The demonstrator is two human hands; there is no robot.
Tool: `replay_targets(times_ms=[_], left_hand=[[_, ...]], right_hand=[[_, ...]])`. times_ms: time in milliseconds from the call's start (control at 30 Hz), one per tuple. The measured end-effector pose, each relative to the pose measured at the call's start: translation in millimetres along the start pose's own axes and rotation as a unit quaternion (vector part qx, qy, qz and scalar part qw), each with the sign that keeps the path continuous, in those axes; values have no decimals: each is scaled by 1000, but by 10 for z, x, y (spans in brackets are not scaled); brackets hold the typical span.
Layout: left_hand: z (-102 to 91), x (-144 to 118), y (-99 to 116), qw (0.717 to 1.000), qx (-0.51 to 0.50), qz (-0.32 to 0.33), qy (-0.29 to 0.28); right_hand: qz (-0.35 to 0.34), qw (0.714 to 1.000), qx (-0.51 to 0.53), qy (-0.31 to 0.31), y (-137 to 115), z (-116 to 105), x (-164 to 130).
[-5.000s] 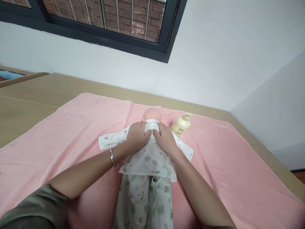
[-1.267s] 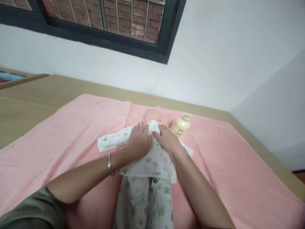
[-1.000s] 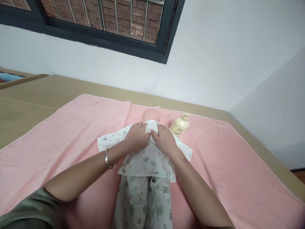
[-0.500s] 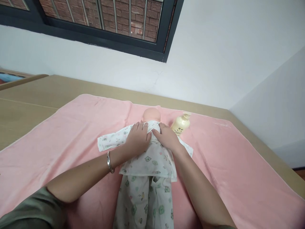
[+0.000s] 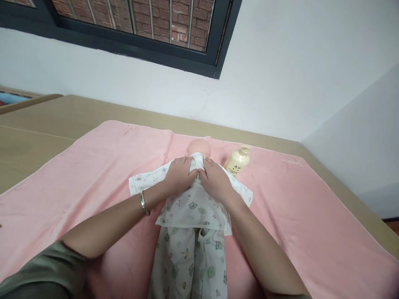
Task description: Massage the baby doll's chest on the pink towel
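A baby doll lies on a pink blanket, its smooth head [image 5: 198, 147] away from me; its face is not visible. It has on a white baby shirt [image 5: 195, 211] with small green and pink prints, sleeves spread to both sides, and matching pants [image 5: 187, 261]. My left hand [image 5: 181, 174] is closed on the shirt at the left of the chest, below the neck. Opposite it, my right hand [image 5: 215, 176] grips the shirt's right side. Both thumbs nearly meet at the middle, and cloth bunches up between them. The fingertips are partly hidden in the fabric.
The pink blanket [image 5: 102, 178] covers much of a wooden surface [image 5: 84, 110]. A pale yellow pump bottle [image 5: 237, 161] lies tilted on it, right of the doll's head. Behind are a white wall [image 5: 264, 91] and a dark-framed window [image 5: 124, 43] with bars.
My fingers have drawn in on the shirt, and its cloth now bunches up at the neck between my hands. The thumbs have come closer together.
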State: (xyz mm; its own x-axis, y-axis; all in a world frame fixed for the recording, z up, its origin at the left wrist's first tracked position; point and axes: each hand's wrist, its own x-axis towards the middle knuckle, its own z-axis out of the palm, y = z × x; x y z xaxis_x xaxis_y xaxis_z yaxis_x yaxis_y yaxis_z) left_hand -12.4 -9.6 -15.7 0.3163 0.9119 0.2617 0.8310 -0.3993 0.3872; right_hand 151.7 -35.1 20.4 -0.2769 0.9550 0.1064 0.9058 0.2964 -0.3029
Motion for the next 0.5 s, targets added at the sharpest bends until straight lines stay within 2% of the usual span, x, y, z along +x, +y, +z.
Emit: replay_targets(times_ms=[167, 367, 500], left_hand=[[43, -48, 17, 1000, 1, -1, 21], [56, -85, 55, 999, 13, -2, 42], [108, -168, 128, 996, 53, 3, 78]], right_hand=[[61, 996, 60, -3, 181, 20, 105], [55, 997, 53, 13, 193, 49, 92], [53, 997, 59, -1, 204, 3, 86]])
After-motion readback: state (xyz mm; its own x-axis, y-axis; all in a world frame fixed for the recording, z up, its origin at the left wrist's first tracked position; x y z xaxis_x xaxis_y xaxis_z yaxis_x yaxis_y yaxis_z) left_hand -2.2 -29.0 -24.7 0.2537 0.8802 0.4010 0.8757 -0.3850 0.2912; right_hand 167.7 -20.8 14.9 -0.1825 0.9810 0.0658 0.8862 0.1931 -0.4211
